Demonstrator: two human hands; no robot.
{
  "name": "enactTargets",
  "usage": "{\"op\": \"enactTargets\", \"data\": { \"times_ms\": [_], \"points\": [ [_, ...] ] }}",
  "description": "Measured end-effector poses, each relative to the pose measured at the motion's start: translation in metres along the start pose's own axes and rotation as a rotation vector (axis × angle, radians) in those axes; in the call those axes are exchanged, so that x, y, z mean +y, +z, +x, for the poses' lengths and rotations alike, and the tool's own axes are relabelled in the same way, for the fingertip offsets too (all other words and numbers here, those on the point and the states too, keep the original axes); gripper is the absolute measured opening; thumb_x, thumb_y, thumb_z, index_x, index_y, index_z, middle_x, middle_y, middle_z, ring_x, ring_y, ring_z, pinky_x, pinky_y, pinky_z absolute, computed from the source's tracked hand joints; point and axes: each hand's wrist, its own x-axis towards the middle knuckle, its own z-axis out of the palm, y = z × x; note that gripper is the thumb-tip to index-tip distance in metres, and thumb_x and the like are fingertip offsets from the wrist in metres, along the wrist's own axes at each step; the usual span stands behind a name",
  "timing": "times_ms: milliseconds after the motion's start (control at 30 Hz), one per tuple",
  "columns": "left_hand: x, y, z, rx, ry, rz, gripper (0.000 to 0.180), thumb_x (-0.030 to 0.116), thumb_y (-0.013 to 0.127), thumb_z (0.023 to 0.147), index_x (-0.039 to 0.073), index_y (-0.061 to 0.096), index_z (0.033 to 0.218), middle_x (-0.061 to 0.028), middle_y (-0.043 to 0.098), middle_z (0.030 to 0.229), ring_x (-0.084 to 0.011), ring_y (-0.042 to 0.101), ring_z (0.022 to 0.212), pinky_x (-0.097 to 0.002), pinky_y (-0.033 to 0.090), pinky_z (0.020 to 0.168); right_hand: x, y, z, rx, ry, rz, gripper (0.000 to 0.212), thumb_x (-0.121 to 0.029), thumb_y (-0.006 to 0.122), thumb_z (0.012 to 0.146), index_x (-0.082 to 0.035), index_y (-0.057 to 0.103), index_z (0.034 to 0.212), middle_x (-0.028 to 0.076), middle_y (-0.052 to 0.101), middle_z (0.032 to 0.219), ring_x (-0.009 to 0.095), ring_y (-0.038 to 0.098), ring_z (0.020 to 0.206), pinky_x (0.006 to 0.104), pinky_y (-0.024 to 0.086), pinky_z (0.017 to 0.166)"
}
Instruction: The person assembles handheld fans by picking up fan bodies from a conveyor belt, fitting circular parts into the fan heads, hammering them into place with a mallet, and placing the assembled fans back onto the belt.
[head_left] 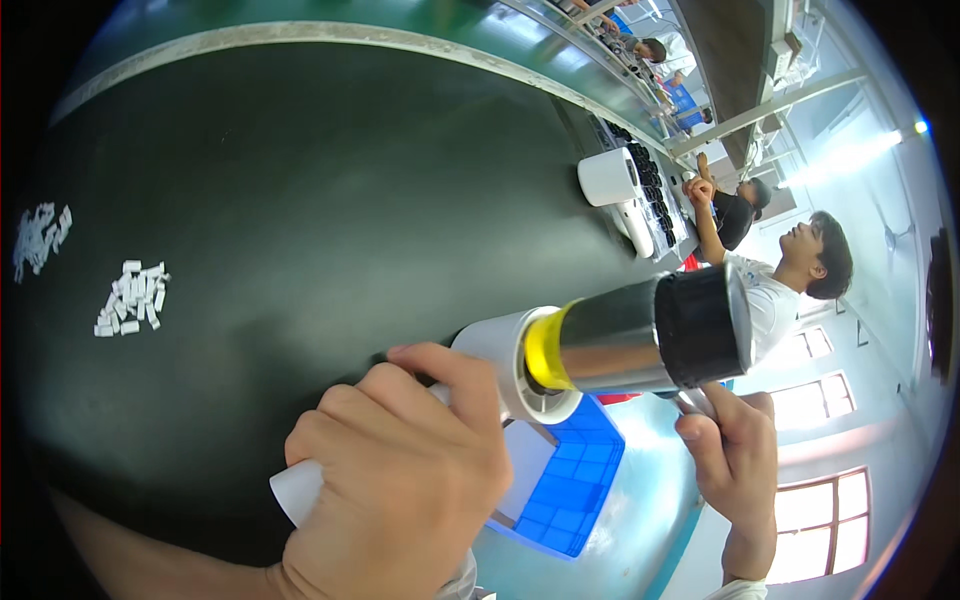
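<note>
My left hand (400, 460) is wrapped round the handle of a white hair dryer housing (488, 338), whose round barrel opens toward the right. At that opening sits a shiny metal cylinder (612, 340) with a yellow band at its inner end and a black cap at the outer end. Its yellow end lies at the barrel's rim, partly inside. My right hand (735, 455) is closed below the black cap, fingers pinched on a small silvery part; whether it is joined to the cylinder I cannot tell.
Two piles of small white pieces (135, 300) and clear bits (42, 240) lie at the left on the dark table (300, 200). Another white dryer housing (610, 180) stands near a tray of black parts (655, 195). A blue crate (570, 480) is below; co-workers (790, 270) sit at the right.
</note>
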Motion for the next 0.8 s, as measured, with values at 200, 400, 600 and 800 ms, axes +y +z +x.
{"op": "enactTargets", "data": {
  "times_ms": [200,400,600,800],
  "points": [
    [-0.015,-0.003,0.006,-0.141,-0.02,-0.238,0.019,0.01,0.064,0.075,0.0,0.053,0.087,-0.0062,0.049,0.061,-0.0169,0.051,0.048,-0.0295,0.04,0.042,0.024,-0.002,-0.021,0.064,0.105,0.276,0.048,-0.036,0.06,0.093,0.0,0.046,0.064,0.007,0.037,0.045,0.014,0.034,0.039,0.0292,0.025,0.041],
    [-0.053,-0.005,-0.025,0.012,-0.005,-0.919,0.03,0.018,0.073,0.072,0.002,0.05,0.082,-0.0082,0.054,0.063,-0.0184,0.054,0.041,-0.0301,0.039,0.034,0.013,0.076,-0.092,0.181,0.406,1.311,0.06,-0.051,0.039,0.099,-0.006,0.037,0.059,0.001,0.036,0.047,0.009,0.035,0.039,0.0251,0.024,0.035],
    [-0.045,-0.061,-0.043,0.099,-0.162,-1.191,0.043,0.023,0.077,0.071,0.0,0.053,0.097,-0.0104,0.056,0.075,-0.0285,0.059,0.06,-0.0357,0.047,0.051,-0.057,0.167,-0.149,0.133,0.971,1.939,0.06,-0.061,0.03,0.097,-0.012,0.032,0.062,-0.001,0.023,0.047,0.012,0.022,0.034,0.0283,0.021,0.032],
    [-0.031,-0.077,-0.055,0.502,-0.226,-0.826,0.038,0.009,0.075,0.062,0.001,0.055,0.093,-0.0074,0.055,0.081,-0.025,0.054,0.074,-0.0361,0.033,0.064,-0.092,0.209,-0.178,-0.112,1.062,2.029,0.048,-0.048,0.035,0.1,-0.016,0.033,0.064,-0.003,0.024,0.048,0.009,0.021,0.035,0.0252,0.019,0.031]
  ]
}}
